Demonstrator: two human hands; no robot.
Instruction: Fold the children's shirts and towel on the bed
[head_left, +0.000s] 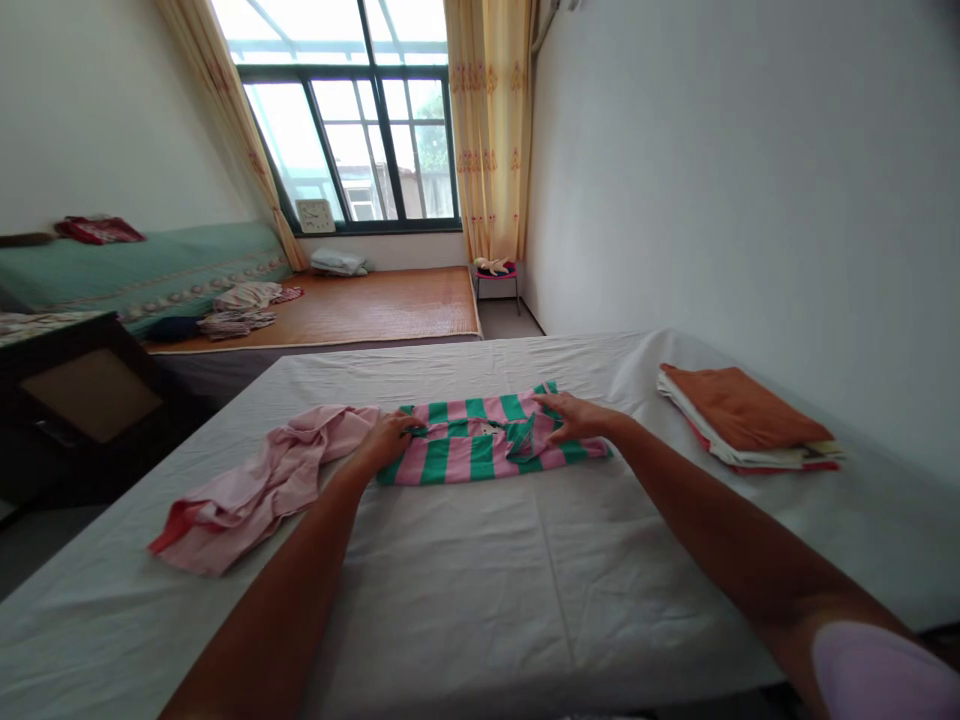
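The left hand rests on the left end of a pink-and-green striped cloth garment, which lies flattened crosswise on the white-sheeted bed. Its fingers are curled together and close on the garment's edge, pinching the fabric there. The right hand lies on the garment's right part. Its fingers are stretched out flat and slightly spread, pressing the cloth down and pointing toward the left fingers. The striped garment spans the gap between the two sets of fingers, and a short piece of it runs on beyond the right fingers, on the wall side.

Just outside the left fingers, right beside the striped garment's end, lies a crumpled pale pink cloth garment with a reddish hem, trailing away from them toward the bed's left edge. Well apart from the right fingers, farther out toward the white wall, a neat stack of folded cloths with an orange one on top sits on the same bed.

Far beyond both sets of fingers, a low platform with a woven brown mat carries a few loose clothes. Behind it stands a dark-framed window between yellow curtains.
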